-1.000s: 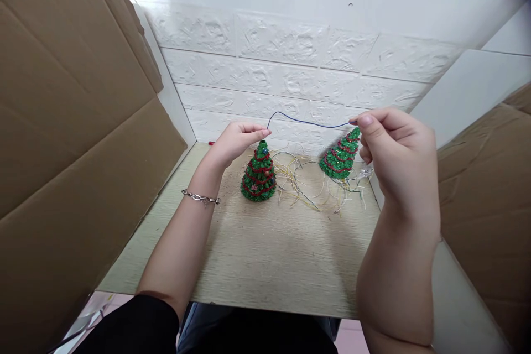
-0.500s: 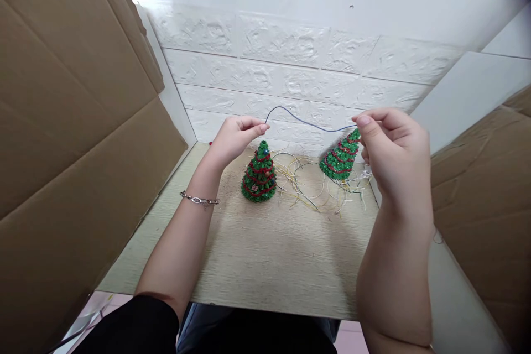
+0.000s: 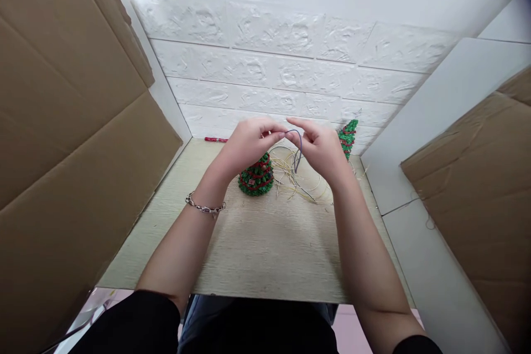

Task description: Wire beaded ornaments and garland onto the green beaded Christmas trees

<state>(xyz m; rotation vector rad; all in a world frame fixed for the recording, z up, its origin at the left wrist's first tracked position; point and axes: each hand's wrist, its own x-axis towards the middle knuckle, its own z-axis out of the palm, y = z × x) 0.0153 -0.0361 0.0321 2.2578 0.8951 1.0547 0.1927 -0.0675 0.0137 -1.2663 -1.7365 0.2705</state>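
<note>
Your left hand (image 3: 253, 144) is pinched on the blue wire (image 3: 300, 150), which arches past your right thumb and hangs above the tabletop (image 3: 269, 254); your right hand (image 3: 323, 149) is close beside it, index finger raised, its grip unclear. Your left hand partly hides the nearer tree (image 3: 255, 181); your right blocks part of the farther tree (image 3: 347, 137). Loose wires (image 3: 286, 168) lie tangled between. A red stick (image 3: 214, 139) sits at the rear left, its markings too small to read. Cardboard (image 3: 74, 99) flanks both sides.
</note>
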